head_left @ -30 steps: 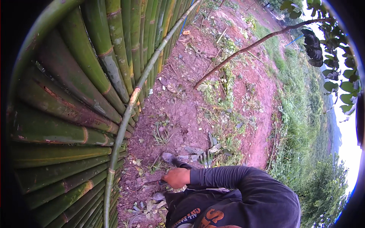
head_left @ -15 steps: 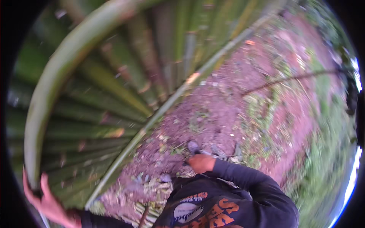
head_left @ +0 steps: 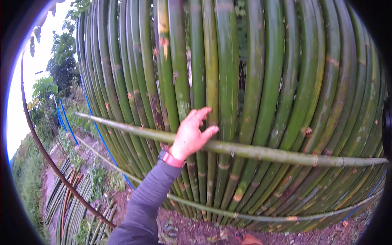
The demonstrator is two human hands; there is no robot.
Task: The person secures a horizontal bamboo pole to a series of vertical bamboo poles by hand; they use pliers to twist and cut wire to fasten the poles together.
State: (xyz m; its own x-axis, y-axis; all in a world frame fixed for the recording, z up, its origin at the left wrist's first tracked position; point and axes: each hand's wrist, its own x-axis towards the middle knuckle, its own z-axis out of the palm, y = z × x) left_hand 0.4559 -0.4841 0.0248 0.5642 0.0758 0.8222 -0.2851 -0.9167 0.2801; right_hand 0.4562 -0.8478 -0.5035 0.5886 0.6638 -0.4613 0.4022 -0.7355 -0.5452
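Observation:
A fence of green bamboo poles point(head_left: 226, 81) stands upright before me, side by side. Across it runs a horizontal bamboo rail point(head_left: 265, 151), with a thinner lower rail point(head_left: 245, 216) below. My left hand point(head_left: 191, 132), a band at its wrist, lies in front of the upper rail. Its fingers stretch up toward the uprights and its thumb stands apart; whether the fingertips press on the bamboo I cannot tell. Only a bit of my right hand point(head_left: 250, 240) shows at the bottom edge. It is closed beside a small dark and reddish thing point(head_left: 239, 235) that I cannot make out.
At the lower left, several cut bamboo poles point(head_left: 77, 208) lie on the ground. A thin brown curved stem point(head_left: 49, 157) slants past them. Blue upright strips point(head_left: 94, 122) mark the fence's left side, with trees point(head_left: 63, 61) and grass beyond. Bare soil point(head_left: 183, 228) runs along the fence foot.
My view has swung from the ground up to face the fence. My left hand, at the far left around a curved pole before, is now in front of the upper rail with its fingers extended.

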